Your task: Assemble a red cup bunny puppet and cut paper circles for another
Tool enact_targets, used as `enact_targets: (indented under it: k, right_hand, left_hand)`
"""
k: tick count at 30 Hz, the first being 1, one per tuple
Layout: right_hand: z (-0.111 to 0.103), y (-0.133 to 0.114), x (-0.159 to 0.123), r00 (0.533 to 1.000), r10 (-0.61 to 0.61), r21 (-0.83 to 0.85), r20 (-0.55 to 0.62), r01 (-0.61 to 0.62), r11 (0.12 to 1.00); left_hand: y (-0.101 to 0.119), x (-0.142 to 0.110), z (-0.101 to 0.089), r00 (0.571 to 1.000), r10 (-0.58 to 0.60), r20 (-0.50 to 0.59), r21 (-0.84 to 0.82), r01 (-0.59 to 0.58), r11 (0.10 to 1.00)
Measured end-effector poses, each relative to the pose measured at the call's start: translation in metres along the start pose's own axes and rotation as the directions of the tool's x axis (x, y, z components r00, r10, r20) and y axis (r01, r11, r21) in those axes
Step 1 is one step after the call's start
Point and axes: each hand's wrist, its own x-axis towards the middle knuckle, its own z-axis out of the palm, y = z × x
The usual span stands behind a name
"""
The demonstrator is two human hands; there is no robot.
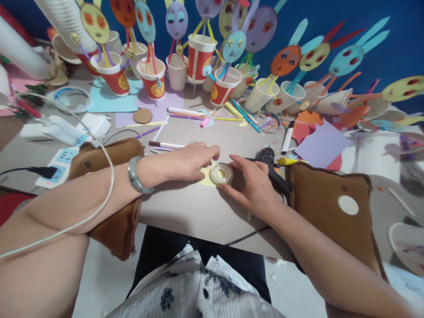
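Note:
My left hand, a bangle at its wrist, reaches in palm down with its fingers loosely bent and apart. Its thumb is at the left edge of a small yellow paper piece. A roll of clear tape lies flat on this paper. Around the roll's right side curves my right hand, thumb at the near edge and index finger at the far edge, spread apart. Whether they touch the roll I cannot tell. A black glue gun rests just beyond my right hand.
Paper cups with paper rabbit heads line the back. Markers and pipe cleaners lie before them. Brown pouches flank my arms. A power strip sits at left, and a white cable crosses over my left forearm. Purple paper lies right.

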Motion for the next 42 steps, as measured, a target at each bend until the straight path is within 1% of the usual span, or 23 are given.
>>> enact_targets:
  k: [9,16,21,28,32,36,42]
  right_hand:
    - [-0.001,0.000,0.000,1.000,-0.015,-0.004,-0.027,0.015,1.000]
    - [-0.003,0.000,0.001,1.000,0.007,0.003,-0.012,-0.007,1.000]
    - [-0.003,0.001,0.001,0.999,-0.009,0.011,-0.031,0.010,1.000]
    - [-0.004,0.000,0.001,1.000,-0.004,0.019,-0.010,0.004,1.000]
    - [-0.004,-0.001,0.001,1.000,-0.012,0.017,-0.011,0.013,1.000]
    - [-0.008,-0.002,0.000,1.000,-0.003,0.005,0.021,0.003,1.000]
    - [-0.015,-0.002,0.000,1.000,-0.011,-0.007,0.028,0.011,1.000]
  left_hand:
    - [-0.004,-0.001,0.002,1.000,0.017,-0.025,-0.012,-0.017,1.000]
    - [-0.003,-0.002,0.002,1.000,0.005,-0.010,-0.011,-0.005,1.000]
    - [-0.003,-0.001,0.001,1.000,0.001,-0.006,-0.012,-0.001,1.000]
    - [-0.002,-0.001,0.000,1.000,-0.018,0.000,0.004,0.018,1.000]
    - [0.001,0.000,-0.003,0.998,-0.043,0.034,0.022,0.043,0.999]
    - [0.004,0.001,-0.006,0.996,-0.071,0.051,0.042,0.069,0.997]
    - [0.005,-0.002,-0.008,0.998,-0.054,0.045,0.017,0.053,0.998]
